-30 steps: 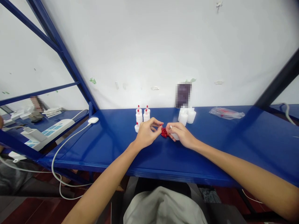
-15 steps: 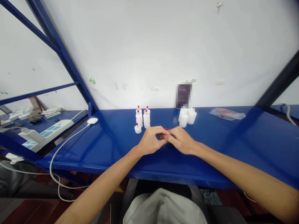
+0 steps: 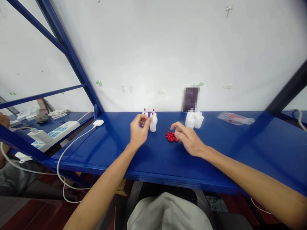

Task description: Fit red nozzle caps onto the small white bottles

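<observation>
My left hand (image 3: pixel 139 130) is raised in front of a group of small white bottles, thumb and fingertips pinched together. Whatever lies in the pinch blends with the bottles behind it and I cannot make it out. One white bottle (image 3: pixel 153 127) with a red cap stands just right of my fingertips; the hand hides part of the group. My right hand (image 3: pixel 188 138) hangs at the right side of a heap of small red caps (image 3: pixel 170 137), fingers curled and apart. White bottles without red caps (image 3: pixel 198 120) stand close behind it, near the wall.
A phone-like dark panel (image 3: pixel 190 99), blurred out, leans on the wall. A clear plastic bag (image 3: pixel 236 118) lies at the back right. To the left are a white round charger (image 3: pixel 98 123) with its cable and a power strip (image 3: pixel 56 134). Another person's hand (image 3: pixel 4 123) shows at the left edge.
My hands, joined before, have parted. The left has moved left to the red-capped bottles; the right has drawn back slightly right, uncovering the red caps. The view has shifted a little.
</observation>
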`<move>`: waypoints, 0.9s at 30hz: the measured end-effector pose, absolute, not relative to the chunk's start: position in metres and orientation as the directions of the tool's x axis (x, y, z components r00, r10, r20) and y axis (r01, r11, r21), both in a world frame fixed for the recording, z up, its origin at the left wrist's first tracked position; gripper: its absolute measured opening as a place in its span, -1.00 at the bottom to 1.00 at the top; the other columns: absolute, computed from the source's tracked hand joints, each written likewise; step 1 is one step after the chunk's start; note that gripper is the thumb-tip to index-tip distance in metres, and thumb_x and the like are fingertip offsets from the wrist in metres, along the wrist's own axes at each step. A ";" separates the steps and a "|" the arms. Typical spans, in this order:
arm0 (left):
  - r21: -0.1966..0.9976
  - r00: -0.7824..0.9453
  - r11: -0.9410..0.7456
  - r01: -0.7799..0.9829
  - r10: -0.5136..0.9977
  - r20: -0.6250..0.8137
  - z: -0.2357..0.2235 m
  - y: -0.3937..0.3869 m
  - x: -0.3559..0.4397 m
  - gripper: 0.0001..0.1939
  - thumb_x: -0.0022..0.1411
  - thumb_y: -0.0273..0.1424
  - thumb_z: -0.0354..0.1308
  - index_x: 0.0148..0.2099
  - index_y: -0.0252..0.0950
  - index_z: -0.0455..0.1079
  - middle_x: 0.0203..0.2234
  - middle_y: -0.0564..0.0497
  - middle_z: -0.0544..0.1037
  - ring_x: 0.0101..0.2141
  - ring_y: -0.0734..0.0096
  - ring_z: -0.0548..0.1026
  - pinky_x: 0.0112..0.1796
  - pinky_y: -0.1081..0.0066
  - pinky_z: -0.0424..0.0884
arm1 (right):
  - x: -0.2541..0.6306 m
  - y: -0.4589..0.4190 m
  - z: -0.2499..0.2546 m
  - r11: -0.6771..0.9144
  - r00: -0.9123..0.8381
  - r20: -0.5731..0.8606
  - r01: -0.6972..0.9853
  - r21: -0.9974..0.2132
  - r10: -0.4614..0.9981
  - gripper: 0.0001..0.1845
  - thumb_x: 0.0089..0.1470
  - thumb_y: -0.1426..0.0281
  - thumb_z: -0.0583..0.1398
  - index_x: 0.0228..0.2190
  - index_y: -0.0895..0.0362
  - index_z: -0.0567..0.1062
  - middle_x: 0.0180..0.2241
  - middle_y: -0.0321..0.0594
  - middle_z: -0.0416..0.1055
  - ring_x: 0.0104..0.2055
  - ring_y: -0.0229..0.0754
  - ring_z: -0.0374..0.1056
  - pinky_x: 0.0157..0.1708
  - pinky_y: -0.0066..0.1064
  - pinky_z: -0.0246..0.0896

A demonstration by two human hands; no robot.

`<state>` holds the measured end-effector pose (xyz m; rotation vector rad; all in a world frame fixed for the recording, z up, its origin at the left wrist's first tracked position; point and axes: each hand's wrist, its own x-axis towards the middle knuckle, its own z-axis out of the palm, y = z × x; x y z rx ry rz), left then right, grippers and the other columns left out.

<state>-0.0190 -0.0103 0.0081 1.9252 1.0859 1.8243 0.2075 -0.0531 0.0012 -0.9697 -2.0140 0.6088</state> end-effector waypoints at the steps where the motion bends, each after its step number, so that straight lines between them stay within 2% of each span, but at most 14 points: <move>1: 0.675 -0.152 -0.653 0.344 0.670 0.726 0.010 -0.004 -0.030 -0.76 0.22 -0.23 0.22 -0.32 -0.31 0.41 -0.43 0.04 0.49 -0.41 0.49 0.43 -0.38 0.50 0.33 | 0.209 -0.052 0.001 0.594 -0.371 0.466 0.440 -0.674 0.803 -0.82 0.25 0.36 -0.04 -0.16 0.09 0.28 -0.52 -0.38 0.24 -0.47 -0.21 0.20 -0.38 -0.35 0.06; 4: 0.713 -0.189 -0.583 0.390 0.707 0.681 0.013 0.009 -0.057 -0.74 0.14 -0.21 0.30 -0.31 -0.32 0.48 -0.39 0.01 0.56 -0.35 0.40 0.50 -0.36 0.47 0.36 | 0.211 -0.050 0.002 0.595 -0.336 0.493 0.499 -0.630 0.803 -0.86 0.19 0.46 -0.07 -0.21 0.07 0.22 -0.46 -0.35 0.24 -0.46 -0.21 0.17 -0.38 -0.34 0.06; 7: 0.705 -0.132 -0.547 0.451 0.740 0.659 0.010 0.012 -0.071 -0.74 0.18 -0.20 0.25 -0.24 -0.32 0.52 -0.35 -0.02 0.60 -0.32 0.35 0.53 -0.31 0.43 0.39 | 0.209 -0.048 0.003 0.587 -0.311 0.504 0.533 -0.609 0.806 -0.89 0.16 0.46 -0.02 -0.24 0.08 0.23 -0.40 -0.29 0.29 -0.42 -0.19 0.21 -0.35 -0.33 0.11; 12: 0.515 0.099 -0.621 0.591 0.689 0.718 0.003 0.007 -0.069 -0.73 0.34 -0.26 0.08 -0.07 -0.26 0.52 -0.25 -0.02 0.59 -0.29 0.39 0.50 -0.26 0.39 0.37 | 0.207 -0.043 0.003 0.536 -0.220 0.513 0.573 -0.621 0.830 -0.87 0.15 0.33 0.12 -0.30 0.11 0.43 -0.24 -0.16 0.42 -0.22 -0.10 0.33 -0.21 -0.29 0.16; 14: 0.442 0.179 -0.644 0.624 0.669 0.721 0.002 0.005 -0.066 -0.74 0.35 -0.26 0.08 -0.07 -0.26 0.51 -0.28 -0.01 0.58 -0.32 0.39 0.47 -0.25 0.38 0.36 | 0.208 -0.042 0.003 0.519 -0.213 0.499 0.581 -0.627 0.840 -0.80 0.20 0.30 0.08 -0.33 0.11 0.45 -0.27 -0.16 0.44 -0.23 -0.11 0.34 -0.21 -0.29 0.15; 18: 0.343 0.263 -0.624 0.702 0.675 0.690 -0.002 0.003 -0.062 -0.79 0.32 -0.29 0.11 -0.12 -0.26 0.51 -0.35 0.00 0.55 -0.32 0.34 0.46 -0.22 0.34 0.36 | 0.211 -0.042 0.002 0.502 -0.244 0.444 0.531 -0.683 0.862 -0.72 0.26 0.35 -0.04 -0.43 0.11 0.36 -0.48 -0.29 0.36 -0.41 -0.20 0.28 -0.33 -0.35 0.11; 22: 0.366 0.221 -0.584 0.724 0.700 0.680 -0.003 0.001 -0.060 -0.81 0.29 -0.34 0.11 -0.11 -0.26 0.48 -0.33 0.01 0.54 -0.34 0.37 0.47 -0.25 0.36 0.37 | 0.211 -0.046 0.003 0.497 -0.248 0.436 0.541 -0.679 0.865 -0.72 0.20 0.38 -0.05 -0.54 0.09 0.25 -0.57 -0.34 0.26 -0.49 -0.22 0.20 -0.39 -0.35 0.02; 27: 0.374 0.202 -0.535 0.758 0.737 0.644 -0.003 0.001 -0.061 -0.83 0.24 -0.38 0.11 -0.13 -0.25 0.45 -0.34 0.03 0.50 -0.37 0.38 0.45 -0.26 0.37 0.36 | 0.212 -0.050 0.007 0.495 -0.255 0.429 0.550 -0.672 0.866 -0.82 0.11 0.41 -0.04 -0.52 0.09 0.24 -0.59 -0.36 0.21 -0.51 -0.23 0.13 -0.42 -0.35 -0.04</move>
